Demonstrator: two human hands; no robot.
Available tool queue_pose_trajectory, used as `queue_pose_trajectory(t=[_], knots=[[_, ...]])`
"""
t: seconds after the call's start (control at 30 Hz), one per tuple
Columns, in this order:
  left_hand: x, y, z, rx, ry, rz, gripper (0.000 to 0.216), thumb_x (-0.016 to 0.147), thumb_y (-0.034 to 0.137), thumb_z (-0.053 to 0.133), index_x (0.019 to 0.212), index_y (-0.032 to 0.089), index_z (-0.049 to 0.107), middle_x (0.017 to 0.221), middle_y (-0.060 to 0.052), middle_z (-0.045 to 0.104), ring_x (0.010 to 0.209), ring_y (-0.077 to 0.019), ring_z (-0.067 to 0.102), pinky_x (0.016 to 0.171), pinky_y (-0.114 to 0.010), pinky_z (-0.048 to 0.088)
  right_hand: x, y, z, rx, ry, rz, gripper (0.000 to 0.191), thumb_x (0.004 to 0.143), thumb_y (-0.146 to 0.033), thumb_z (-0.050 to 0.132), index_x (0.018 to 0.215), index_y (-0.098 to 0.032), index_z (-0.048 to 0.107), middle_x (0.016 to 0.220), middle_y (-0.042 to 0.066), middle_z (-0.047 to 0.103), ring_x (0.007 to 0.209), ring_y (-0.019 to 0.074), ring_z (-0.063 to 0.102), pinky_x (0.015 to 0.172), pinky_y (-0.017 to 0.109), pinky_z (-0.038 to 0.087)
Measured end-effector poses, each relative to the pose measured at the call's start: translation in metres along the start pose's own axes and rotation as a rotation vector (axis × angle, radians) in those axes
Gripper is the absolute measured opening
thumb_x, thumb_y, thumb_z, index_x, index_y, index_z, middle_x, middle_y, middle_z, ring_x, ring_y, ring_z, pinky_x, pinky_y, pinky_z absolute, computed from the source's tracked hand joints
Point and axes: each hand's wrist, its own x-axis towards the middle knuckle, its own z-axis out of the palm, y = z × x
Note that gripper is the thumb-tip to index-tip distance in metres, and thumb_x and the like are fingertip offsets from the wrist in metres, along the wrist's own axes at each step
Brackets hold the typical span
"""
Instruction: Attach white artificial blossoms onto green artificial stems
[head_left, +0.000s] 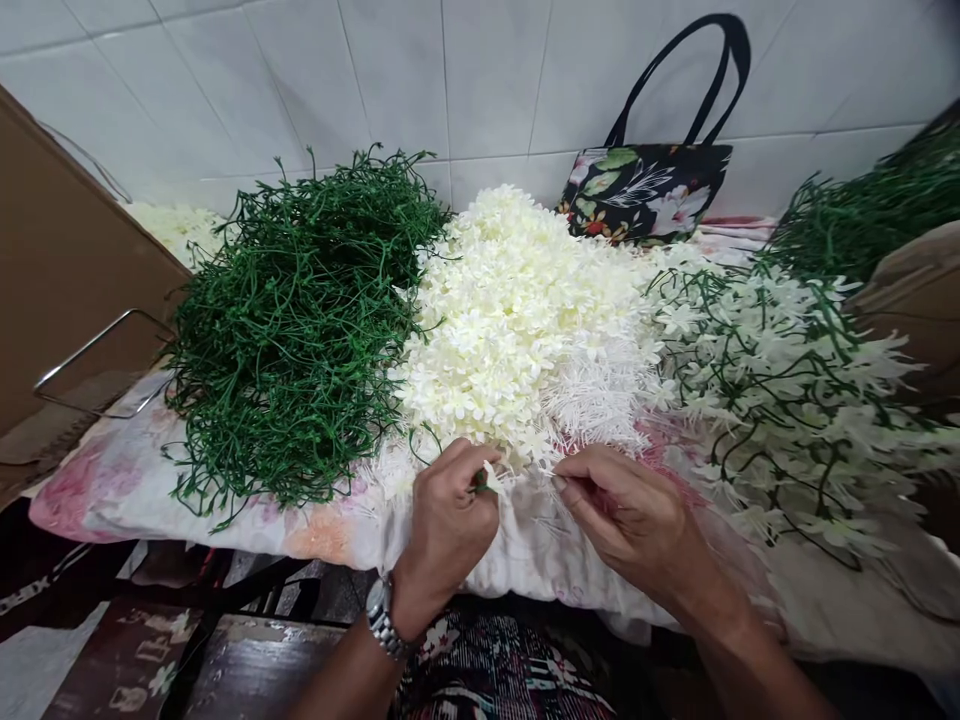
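Note:
My left hand (455,505), with a metal watch on its wrist, is closed on a green artificial flower stem (481,481); a white petal piece shows at its fingertips. Pinched together, the fingers of my right hand (619,495) hold a small white piece at their tips, too small to name surely. Just beyond both hands rises a heap of cream artificial blossoms (495,310). Spiky white pieces (600,400) lie at its right side. Left of the blossoms is a big tangle of green plastic stems (300,310).
Stems bearing white flowers (795,400) are piled at the right. A floral handbag (652,190) stands by the tiled wall (300,90). A cardboard box (67,230) and a bent metal handle (90,350) are at the left. Flowered cloth (262,525) covers the work surface.

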Motion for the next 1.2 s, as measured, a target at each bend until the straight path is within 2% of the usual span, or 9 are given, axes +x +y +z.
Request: queue_pose_trajectory(t=[0.1,0.2,0.33,0.57,0.9,1.03,1.13,1.2], knots=[[0.000,-0.002,-0.007,-0.244,0.046,-0.059,0.017,0.067,0.005,0.051,0.069,0.017,0.064,0.061,0.001,0.058,0.056,-0.0113,0.053,0.053,-0.021,0.041,0.004,-0.008,-0.001,0.022,-0.027,-0.019,0.014,0.083,-0.010,0.046,0.076,-0.016,0.057,0.062,0.001,0.054,0.055,0.0104,0.048,0.051,0.023,0.039],[-0.002,-0.004,-0.011,-0.413,0.035,-0.118,0.007,0.070,0.013,0.060,0.065,0.016,0.064,0.059,0.001,0.058,0.055,-0.0111,0.053,0.053,-0.021,0.042,0.010,-0.018,-0.001,0.026,-0.039,-0.049,0.017,0.083,-0.009,0.044,0.074,-0.015,0.057,0.059,0.001,0.054,0.055,0.0109,0.048,0.051,0.024,0.038],[-0.007,-0.007,-0.012,-0.524,-0.018,-0.068,0.005,0.073,0.018,0.064,0.069,0.016,0.066,0.060,0.000,0.058,0.056,-0.0114,0.051,0.052,-0.022,0.040,0.013,-0.029,-0.003,0.003,-0.076,-0.084,0.020,0.083,-0.009,0.042,0.071,-0.015,0.058,0.060,0.002,0.055,0.057,0.0112,0.049,0.053,0.024,0.038],[-0.008,0.001,-0.017,-0.366,-0.063,0.148,0.011,0.076,0.010,0.057,0.071,0.017,0.065,0.060,0.000,0.059,0.055,-0.0110,0.054,0.052,-0.021,0.042,0.009,-0.033,-0.005,-0.026,-0.186,-0.061,0.021,0.084,-0.011,0.044,0.071,-0.014,0.060,0.062,0.002,0.054,0.060,0.0120,0.049,0.058,0.025,0.038],[-0.014,-0.001,-0.017,-0.172,-0.144,0.289,0.016,0.077,0.006,0.050,0.079,0.017,0.061,0.062,-0.001,0.056,0.056,-0.0118,0.051,0.051,-0.022,0.039,0.008,-0.034,-0.004,-0.171,-0.243,-0.145,0.026,0.086,-0.009,0.041,0.066,-0.016,0.056,0.061,0.001,0.050,0.058,0.0124,0.042,0.055,0.026,0.033],[-0.018,-0.004,-0.015,-0.133,-0.200,0.300,0.016,0.076,0.005,0.047,0.069,0.017,0.056,0.060,-0.001,0.048,0.055,-0.0121,0.043,0.048,-0.023,0.033,0.006,-0.037,-0.001,-0.225,-0.253,-0.189,0.028,0.086,-0.007,0.039,0.064,-0.016,0.055,0.060,0.002,0.048,0.057,0.0127,0.040,0.054,0.027,0.033],[-0.019,-0.004,-0.015,-0.194,-0.217,0.258,0.017,0.075,0.004,0.048,0.065,0.017,0.054,0.058,0.001,0.047,0.054,-0.0113,0.043,0.048,-0.022,0.033,0.004,-0.035,0.001,-0.139,-0.260,-0.117,0.025,0.087,-0.009,0.040,0.069,-0.014,0.057,0.061,0.002,0.050,0.058,0.0129,0.044,0.055,0.026,0.036],[-0.019,-0.003,-0.015,-0.282,-0.181,0.195,0.016,0.075,0.005,0.050,0.068,0.017,0.057,0.058,0.001,0.050,0.054,-0.0106,0.046,0.050,-0.021,0.036,0.002,-0.031,-0.001,-0.021,-0.262,-0.059,0.021,0.088,-0.011,0.042,0.075,-0.014,0.058,0.064,0.003,0.053,0.060,0.0129,0.048,0.056,0.026,0.039]])
